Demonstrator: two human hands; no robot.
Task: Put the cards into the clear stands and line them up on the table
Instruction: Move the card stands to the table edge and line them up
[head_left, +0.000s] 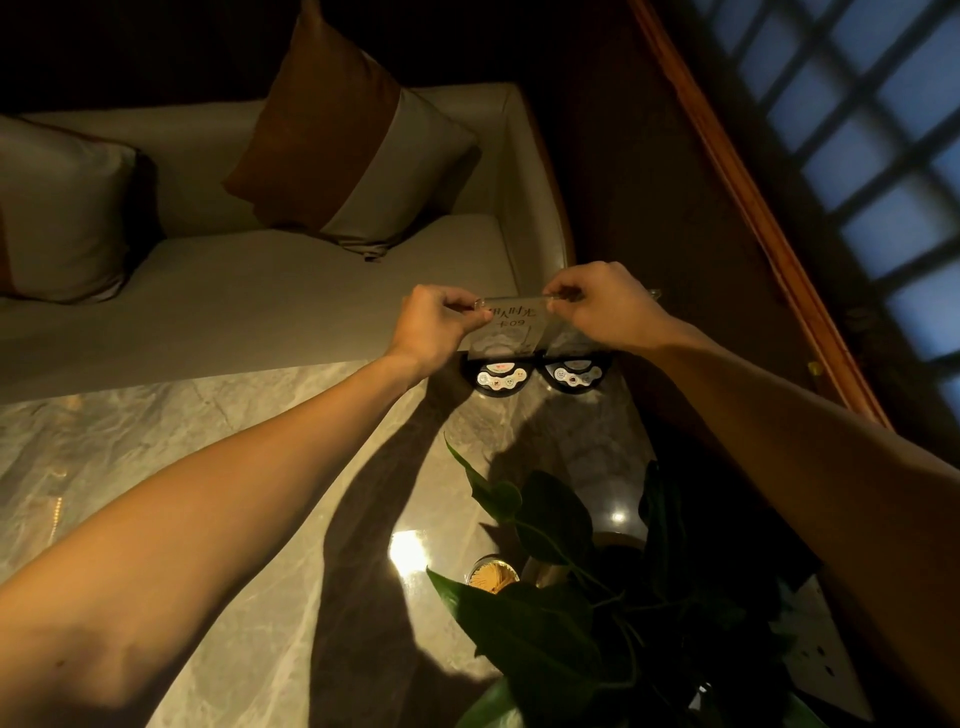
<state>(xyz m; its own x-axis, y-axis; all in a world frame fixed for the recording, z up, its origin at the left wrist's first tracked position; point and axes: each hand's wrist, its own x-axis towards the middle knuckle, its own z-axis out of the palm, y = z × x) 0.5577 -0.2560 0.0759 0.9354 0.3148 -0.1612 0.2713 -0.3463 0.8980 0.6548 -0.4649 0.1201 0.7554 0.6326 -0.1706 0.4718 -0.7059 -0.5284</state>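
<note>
On the far left, 2 cushions lean on a pale sofa (270, 291): a grey one (62, 208) at the edge and an orange-and-grey one (348, 156) further right. In front of the sofa runs the marble desk (156, 441). Over its far edge the left hand (434, 325) pinches the left end of a clear stand (519, 301), its grip curled tight on the top corner. A white card (511, 325) with dark printed characters sits in the stand, hanging between the 2 hands and just below their fingertips. The right hand (597, 306) pinches the stand's right end in the same curled grip. Directly beneath the card, 2 round black discs (501, 376) (574, 371) lie side by side on the desk. Nearer, a leafy plant (561, 597) partly covers a small round container (493, 574). A latticed window (872, 171) fills the far right.
</note>
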